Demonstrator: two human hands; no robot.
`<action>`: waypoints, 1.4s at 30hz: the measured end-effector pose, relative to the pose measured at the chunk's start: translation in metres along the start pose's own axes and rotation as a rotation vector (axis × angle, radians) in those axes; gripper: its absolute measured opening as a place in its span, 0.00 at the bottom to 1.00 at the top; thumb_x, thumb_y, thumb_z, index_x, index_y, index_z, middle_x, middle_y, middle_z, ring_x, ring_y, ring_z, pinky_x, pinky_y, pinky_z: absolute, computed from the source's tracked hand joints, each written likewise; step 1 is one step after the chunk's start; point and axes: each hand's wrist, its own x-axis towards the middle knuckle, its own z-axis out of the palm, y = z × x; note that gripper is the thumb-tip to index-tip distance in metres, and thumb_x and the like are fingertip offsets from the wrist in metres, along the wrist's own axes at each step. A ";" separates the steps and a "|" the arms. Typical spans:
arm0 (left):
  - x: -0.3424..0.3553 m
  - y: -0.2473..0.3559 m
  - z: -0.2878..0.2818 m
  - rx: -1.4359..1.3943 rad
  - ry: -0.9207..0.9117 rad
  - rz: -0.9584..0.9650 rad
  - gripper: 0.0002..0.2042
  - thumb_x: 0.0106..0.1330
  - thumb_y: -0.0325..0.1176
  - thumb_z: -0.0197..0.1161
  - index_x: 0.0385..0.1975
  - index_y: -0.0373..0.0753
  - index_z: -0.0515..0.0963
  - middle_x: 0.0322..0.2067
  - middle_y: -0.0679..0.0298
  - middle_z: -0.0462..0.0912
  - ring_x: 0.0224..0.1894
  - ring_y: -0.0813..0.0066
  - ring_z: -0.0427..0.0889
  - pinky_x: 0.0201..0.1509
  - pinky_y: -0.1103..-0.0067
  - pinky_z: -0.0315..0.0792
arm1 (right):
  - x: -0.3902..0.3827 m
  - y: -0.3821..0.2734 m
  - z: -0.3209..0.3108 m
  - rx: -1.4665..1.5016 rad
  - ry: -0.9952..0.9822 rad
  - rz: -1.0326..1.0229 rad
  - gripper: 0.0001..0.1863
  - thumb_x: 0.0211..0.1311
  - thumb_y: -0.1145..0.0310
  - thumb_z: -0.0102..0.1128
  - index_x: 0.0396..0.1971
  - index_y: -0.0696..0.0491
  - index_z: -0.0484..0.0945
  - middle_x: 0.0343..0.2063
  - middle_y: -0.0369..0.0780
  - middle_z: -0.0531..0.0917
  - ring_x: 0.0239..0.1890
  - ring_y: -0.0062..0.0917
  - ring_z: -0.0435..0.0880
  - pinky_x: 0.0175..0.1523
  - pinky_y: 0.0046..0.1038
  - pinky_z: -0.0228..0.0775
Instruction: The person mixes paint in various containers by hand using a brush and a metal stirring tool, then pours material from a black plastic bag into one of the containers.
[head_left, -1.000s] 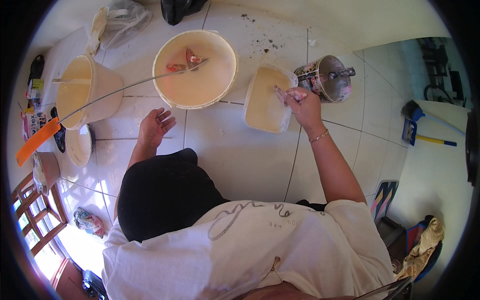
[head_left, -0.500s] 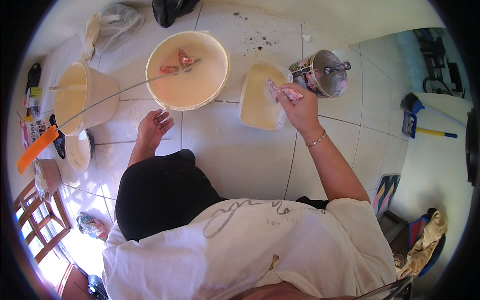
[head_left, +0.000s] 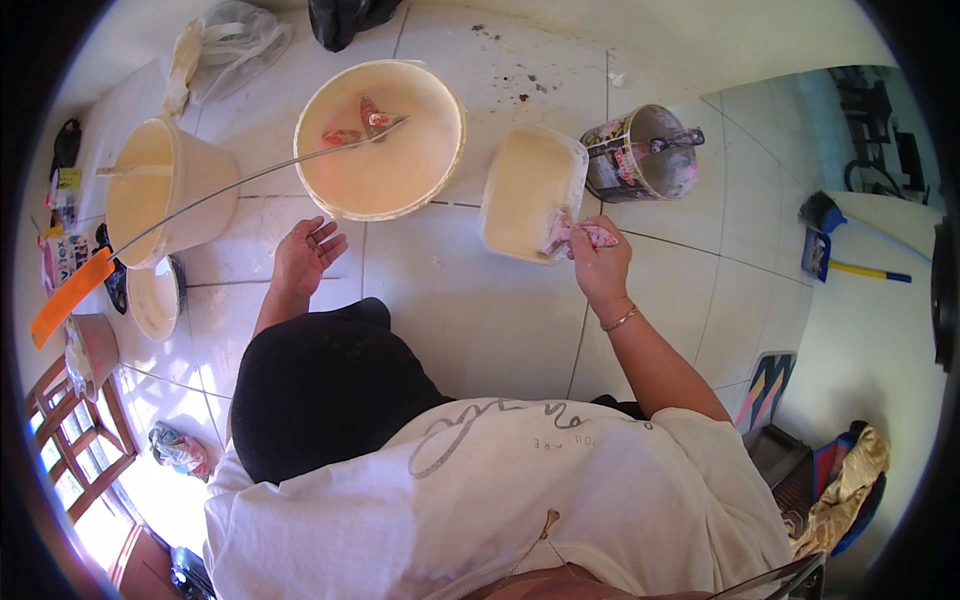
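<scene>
My right hand [head_left: 602,262] grips the red-and-white handle of what looks like a paintbrush [head_left: 560,235]. Its paint-smeared end is at the near right corner of a rectangular tub [head_left: 490,215] of cream paint. To the left, my left hand [head_left: 306,258] hovers over the tiles with fingers spread and nothing in them. Just beyond it stands a round bucket [head_left: 461,150] of pale peach paint, with two red pieces [head_left: 370,112] showing at the paint's surface. A thin metal rod with an orange handle [head_left: 72,298] reaches over into this bucket; its far end is in the paint.
A cream bucket [head_left: 205,190] and a lid-like round dish [head_left: 155,300] stand at left. Right of the tub is a paint-stained can [head_left: 612,165] with a dark-handled tool across it. A broom [head_left: 824,209] and dustpan [head_left: 815,252] are by the right wall. Plastic bags [head_left: 240,45] lie at the back.
My right hand has drawn the brush toward me, from the tub's right side to its near right corner. The left hand has hardly moved.
</scene>
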 end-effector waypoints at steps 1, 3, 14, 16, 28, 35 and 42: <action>-0.001 0.000 0.000 -0.001 0.003 0.001 0.17 0.67 0.34 0.47 0.50 0.28 0.64 0.42 0.51 0.74 0.41 0.57 0.77 0.48 0.66 0.76 | -0.002 -0.005 0.002 0.001 -0.003 0.000 0.06 0.55 0.72 0.59 0.23 0.58 0.76 0.16 0.37 0.77 0.19 0.18 0.77 0.28 0.23 0.70; -0.003 0.001 0.004 0.005 0.018 -0.009 0.17 0.67 0.34 0.47 0.50 0.28 0.64 0.43 0.51 0.73 0.41 0.56 0.77 0.48 0.66 0.76 | -0.005 -0.024 0.007 0.203 -0.021 0.231 0.05 0.55 0.73 0.59 0.25 0.58 0.75 0.18 0.37 0.78 0.19 0.18 0.78 0.24 0.21 0.70; -0.006 0.001 0.005 0.021 0.009 -0.002 0.18 0.67 0.34 0.47 0.51 0.28 0.64 0.43 0.51 0.73 0.41 0.56 0.77 0.48 0.65 0.75 | 0.028 -0.033 0.027 0.484 -0.057 0.347 0.08 0.58 0.72 0.58 0.33 0.63 0.75 0.23 0.43 0.81 0.21 0.23 0.81 0.26 0.23 0.77; -0.005 0.000 0.002 0.015 0.008 0.002 0.18 0.67 0.34 0.47 0.51 0.28 0.64 0.43 0.51 0.73 0.41 0.56 0.77 0.48 0.65 0.75 | 0.037 -0.039 0.020 0.504 -0.061 0.356 0.10 0.59 0.72 0.59 0.36 0.64 0.76 0.25 0.45 0.82 0.23 0.25 0.82 0.29 0.25 0.78; -0.004 0.000 0.001 0.014 0.010 -0.004 0.18 0.66 0.35 0.49 0.51 0.28 0.64 0.43 0.51 0.73 0.42 0.56 0.76 0.49 0.65 0.75 | 0.029 -0.035 0.031 -0.128 -0.072 -0.409 0.04 0.53 0.73 0.61 0.28 0.57 0.78 0.20 0.43 0.79 0.21 0.29 0.78 0.30 0.26 0.70; -0.004 0.000 0.002 0.016 0.012 -0.003 0.18 0.67 0.35 0.47 0.51 0.28 0.64 0.43 0.51 0.73 0.42 0.56 0.77 0.49 0.65 0.74 | 0.005 -0.051 0.005 -0.203 -0.251 -0.235 0.04 0.53 0.72 0.61 0.26 0.56 0.77 0.19 0.41 0.80 0.21 0.31 0.79 0.30 0.26 0.70; -0.004 -0.002 0.001 0.015 0.025 -0.010 0.18 0.67 0.35 0.47 0.51 0.28 0.64 0.42 0.52 0.73 0.42 0.57 0.77 0.49 0.66 0.75 | 0.042 -0.070 -0.006 -0.090 -0.183 -0.315 0.05 0.53 0.73 0.62 0.29 0.58 0.79 0.24 0.42 0.82 0.26 0.29 0.81 0.35 0.25 0.71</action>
